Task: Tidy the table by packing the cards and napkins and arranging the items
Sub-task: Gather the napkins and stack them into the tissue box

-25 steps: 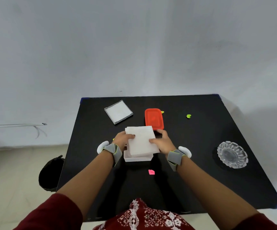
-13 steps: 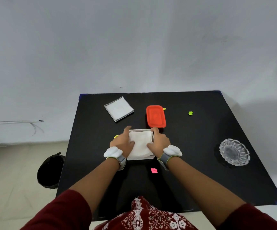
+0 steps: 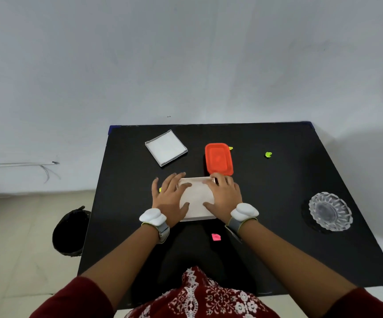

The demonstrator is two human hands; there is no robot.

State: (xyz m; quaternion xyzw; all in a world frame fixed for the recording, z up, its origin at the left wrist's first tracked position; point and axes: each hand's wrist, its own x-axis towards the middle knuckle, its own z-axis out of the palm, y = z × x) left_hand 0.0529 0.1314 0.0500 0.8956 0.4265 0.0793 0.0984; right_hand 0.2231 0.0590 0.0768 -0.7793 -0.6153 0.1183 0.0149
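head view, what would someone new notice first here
Both hands, left hand and right hand, lie flat on the napkins in a white box at the middle of the black table. Just beyond the right hand sits a bright orange container. A cut-glass dish stands alone near the right edge.

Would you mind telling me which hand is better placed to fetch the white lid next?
Left, probably. The white lid lies on the far left, nearer the left hand. The right hand sits beside the orange container.
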